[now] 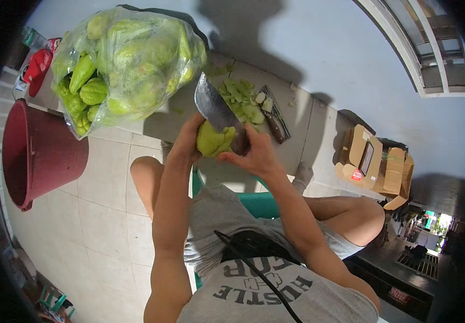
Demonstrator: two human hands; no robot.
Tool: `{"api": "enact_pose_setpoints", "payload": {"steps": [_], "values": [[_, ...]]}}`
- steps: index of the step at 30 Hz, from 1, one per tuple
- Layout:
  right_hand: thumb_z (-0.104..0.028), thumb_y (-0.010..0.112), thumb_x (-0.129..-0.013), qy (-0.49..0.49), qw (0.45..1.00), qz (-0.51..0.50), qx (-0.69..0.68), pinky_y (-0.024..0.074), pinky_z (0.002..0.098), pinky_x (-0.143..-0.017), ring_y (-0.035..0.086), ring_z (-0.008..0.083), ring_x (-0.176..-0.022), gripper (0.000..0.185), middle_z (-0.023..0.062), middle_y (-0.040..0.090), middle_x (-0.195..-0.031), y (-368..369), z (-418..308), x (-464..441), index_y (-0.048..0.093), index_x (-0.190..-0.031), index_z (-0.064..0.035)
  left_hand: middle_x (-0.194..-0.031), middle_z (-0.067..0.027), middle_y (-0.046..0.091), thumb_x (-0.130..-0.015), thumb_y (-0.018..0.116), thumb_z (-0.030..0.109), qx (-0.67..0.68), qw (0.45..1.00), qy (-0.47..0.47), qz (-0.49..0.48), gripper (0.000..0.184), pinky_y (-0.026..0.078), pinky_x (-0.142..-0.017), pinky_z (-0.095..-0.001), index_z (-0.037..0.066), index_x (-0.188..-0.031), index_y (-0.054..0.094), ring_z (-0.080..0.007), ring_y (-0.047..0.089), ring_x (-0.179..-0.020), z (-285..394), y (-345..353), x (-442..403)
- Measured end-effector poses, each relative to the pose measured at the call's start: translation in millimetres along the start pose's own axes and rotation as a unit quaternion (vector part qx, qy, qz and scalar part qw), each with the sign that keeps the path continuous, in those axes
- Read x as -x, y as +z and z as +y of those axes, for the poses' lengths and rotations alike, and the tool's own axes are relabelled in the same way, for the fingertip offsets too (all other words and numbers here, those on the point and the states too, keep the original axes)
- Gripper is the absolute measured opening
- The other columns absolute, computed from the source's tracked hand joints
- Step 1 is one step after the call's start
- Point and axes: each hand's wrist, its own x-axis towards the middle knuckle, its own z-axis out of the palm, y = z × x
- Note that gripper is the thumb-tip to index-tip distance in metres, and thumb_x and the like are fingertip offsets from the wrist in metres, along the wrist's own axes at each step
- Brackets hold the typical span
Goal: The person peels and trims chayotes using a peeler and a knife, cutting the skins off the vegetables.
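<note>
A green chayote is held in my left hand, whose fingers are closed around its far left side. My right hand grips the handle of a broad-bladed knife. The blade points away from me and lies across the top of the chayote, touching it or very close. Behind the knife, a heap of green peelings lies on the pale tiled surface. Beside the heap rests a second knife with a brown handle, with small whitish pieces near its blade.
A large clear plastic bag of chayotes stands at the back left. A maroon bucket lies left of it, near a red cap. Opened cardboard boxes sit to the right. The wall bounds the back.
</note>
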Motion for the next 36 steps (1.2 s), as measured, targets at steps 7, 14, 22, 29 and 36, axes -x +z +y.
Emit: {"api": "enact_pose_setpoints", "payload": {"steps": [7,14,22,29,36], "values": [[-0.051,0.088,-0.061,0.001,1.000,-0.001,0.023,0.0505,0.0311,-0.056,0.063,0.0160,-0.060,0.073,0.0099,0.065,-0.072,-2.4,-4.1,0.5,0.055,-0.097,0.0031,-0.117,-0.0189,0.062,-0.097,0.045,0.037,-0.030,0.999,-0.022,0.001,0.051,0.059,-0.084,-0.0406,-0.004,-0.127,0.050,-0.0302,0.067,-0.101,-2.2,3.6,3.7],[-0.053,0.082,-0.067,-0.035,0.996,0.062,0.045,0.0521,0.0376,-0.057,0.067,0.0267,-0.063,0.068,0.0157,0.065,-0.070,25.4,13.9,3.8,0.055,-0.095,0.0020,-0.113,-0.0141,0.063,-0.095,0.052,0.041,-0.026,0.999,0.025,0.005,0.048,0.058,-0.083,-0.0399,0.001,-0.122,0.054,-0.0265,0.066,-0.099,-9.5,2.3,-7.8],[-0.052,0.074,-0.078,0.000,0.999,0.033,0.037,0.0497,0.0415,-0.056,0.065,0.0334,-0.058,0.059,0.0186,0.063,-0.066,19.8,23.3,1.1,0.057,-0.097,0.0013,-0.113,-0.0110,0.063,-0.091,0.060,0.045,0.001,1.000,0.028,0.012,0.051,0.055,-0.088,-0.0396,0.003,-0.120,0.055,-0.0245,0.065,-0.100,-16.0,-2.0,-21.9],[-0.046,0.068,-0.086,0.082,0.969,-0.018,-0.234,0.0412,0.0286,-0.045,0.050,0.0124,-0.048,0.047,0.0006,0.054,-0.060,0.6,35.9,-5.7,0.057,-0.089,0.0000,-0.121,-0.0119,0.061,-0.092,0.059,0.039,0.073,0.996,0.005,-0.052,0.051,0.057,-0.082,-0.0451,0.005,-0.128,0.051,-0.0277,0.064,-0.104,-8.0,-0.1,-10.9],[-0.053,0.064,-0.087,0.216,0.925,-0.030,-0.310,0.0321,0.0262,-0.041,0.043,0.0068,-0.046,0.049,-0.0034,0.045,-0.057,-13.3,31.4,-12.4,0.056,-0.081,-0.0050,-0.125,-0.0147,0.056,-0.088,0.066,0.027,0.013,0.992,0.054,-0.112,0.054,0.058,-0.081,-0.0524,0.003,-0.131,0.044,-0.0325,0.060,-0.112,-11.9,1.3,-23.3]]}}
